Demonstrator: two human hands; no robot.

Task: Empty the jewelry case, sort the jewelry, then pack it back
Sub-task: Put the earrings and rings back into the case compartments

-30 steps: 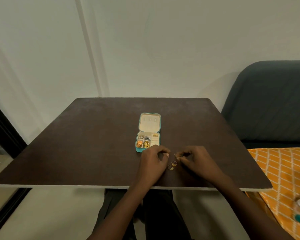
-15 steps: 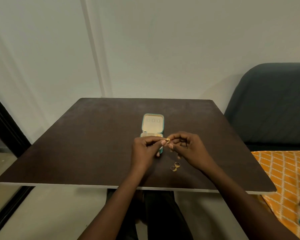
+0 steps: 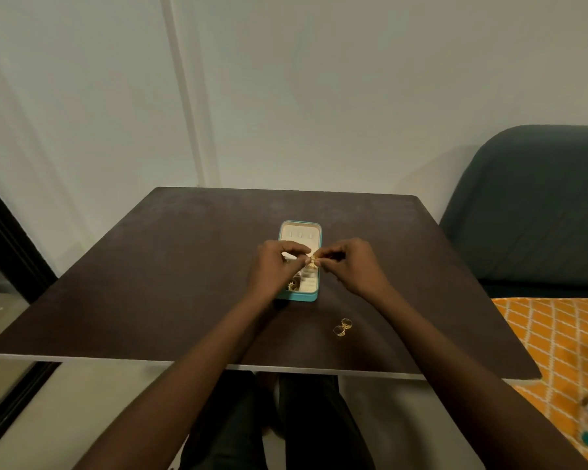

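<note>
We find both hands raised together over the open jewelry case (image 3: 298, 293), fingertips meeting on 1 small gold piece (image 3: 313, 259), which looks like a ring, though it is too small to say for certain. The left hand (image 3: 275, 269) pinches it from the left and the right hand (image 3: 350, 266) from the right, so the piece sits between thumb and forefinger of each, directly above the far half of the tray. The case lies on the dark table (image 3: 150, 283) with its long axis running away from us, lid (image 3: 300, 232) open at the far end, compartments nearer. Its left compartments are partly hidden by the left hand; gold items (image 3: 291, 285) show in the near-left one, and the near-right ones look pale and bare. 2 gold rings (image 3: 342, 327), touching each other, lie on the table nearer to us and to the right of the case, well clear of its edge. We judge emptying to be at an early stage, since the case is not yet cleared. The relation that governs the coming move: the 2 rings lie toward us and to the right of the hands, on the right hand's side, so that hand is the nearer one to carry the held piece down beside them. A slip at this point would likely drop the piece back into the tray below.
</note>
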